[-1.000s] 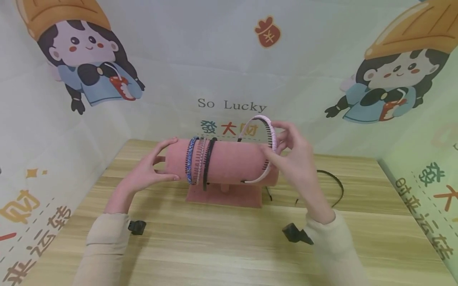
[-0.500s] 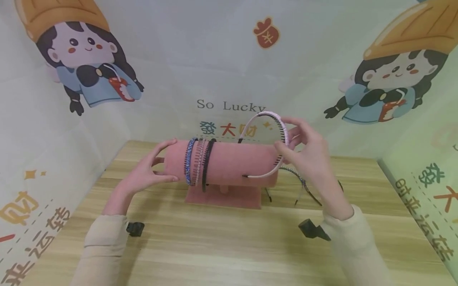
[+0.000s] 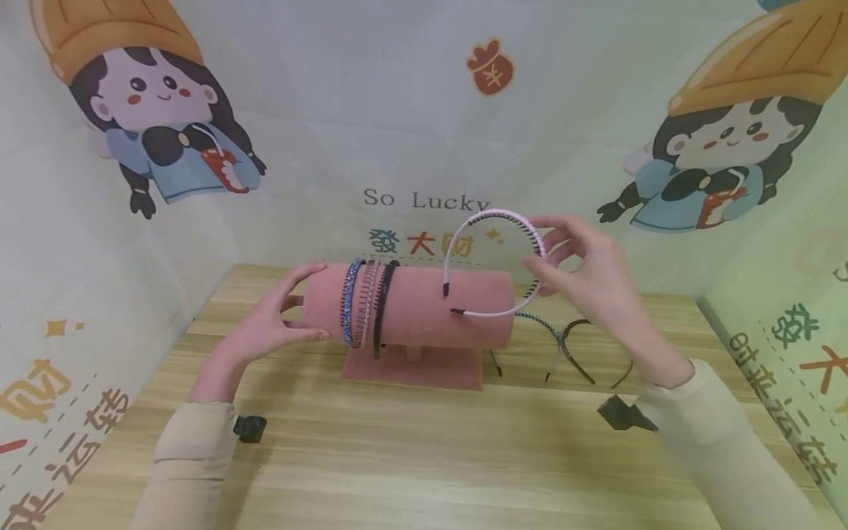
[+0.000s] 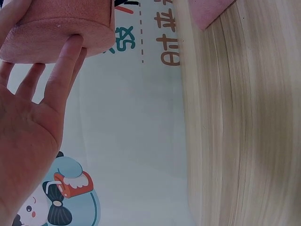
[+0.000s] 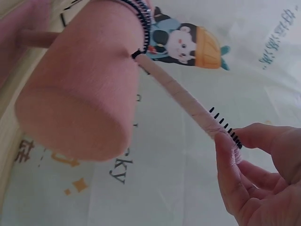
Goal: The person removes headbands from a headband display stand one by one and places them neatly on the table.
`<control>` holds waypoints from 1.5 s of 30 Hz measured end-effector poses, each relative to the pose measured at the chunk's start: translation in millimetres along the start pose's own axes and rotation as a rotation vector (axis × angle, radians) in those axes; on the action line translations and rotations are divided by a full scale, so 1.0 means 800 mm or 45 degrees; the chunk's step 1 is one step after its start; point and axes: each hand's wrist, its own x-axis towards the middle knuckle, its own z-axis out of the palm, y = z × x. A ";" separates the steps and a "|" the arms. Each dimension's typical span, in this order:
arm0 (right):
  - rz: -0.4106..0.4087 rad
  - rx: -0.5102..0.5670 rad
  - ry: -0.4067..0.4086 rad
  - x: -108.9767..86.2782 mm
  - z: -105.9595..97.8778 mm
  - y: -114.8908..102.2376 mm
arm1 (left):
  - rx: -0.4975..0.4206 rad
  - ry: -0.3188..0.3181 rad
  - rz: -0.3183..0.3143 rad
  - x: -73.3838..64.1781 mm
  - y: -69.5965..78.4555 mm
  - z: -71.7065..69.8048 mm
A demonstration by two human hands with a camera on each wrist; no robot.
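R hand [image 3: 589,265] pinched a pale pink headband [image 5: 181,96] by its arch, grip narrowed to the band's thickness, both dark tips facing the right part of a pink display roll [image 3: 424,305]. L hand [image 3: 261,322] had the roll's left end in a wide grip, thumb in front, other fingers over the top & against the end. A blue headband [image 3: 347,305], a pale toothed headband [image 3: 366,309] & a black headband [image 3: 380,309] sat around the roll nearby.

Likeliest risk: a tip (one touched the roll or nearly did; can't tell which) could catch in the velvety cover, & a tug then might twist or tip the roll on its single post, esp. w/ a slack L grip. So small a pinch might also let the band swivel or drop onto the loose headbands [image 3: 542,321] on the table [image 3: 397,456], R of the base [image 3: 411,374].
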 end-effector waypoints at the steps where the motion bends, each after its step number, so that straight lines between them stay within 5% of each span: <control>1: -0.014 -0.010 -0.004 0.001 -0.002 0.002 | -0.003 0.000 0.000 0.000 0.000 0.000; 13: -0.169 -0.198 -0.083 0.015 -0.041 -0.002 | 0.015 0.001 -0.017 -0.001 -0.001 0.002; 19: -0.144 -0.347 -0.096 0.016 -0.070 -0.007 | 0.015 -0.002 -0.030 0.000 0.000 0.003; 28: -0.262 -0.621 -0.054 0.020 -0.112 0.020 | 0.022 -0.002 -0.026 0.000 0.003 0.001; 39: -0.165 -0.800 0.005 0.034 -0.167 0.085 | 0.006 -0.005 -0.001 -0.001 0.006 0.001; 45: -0.004 -0.823 0.011 0.039 -0.197 0.119 | 0.002 0.000 -0.005 -0.001 0.007 0.002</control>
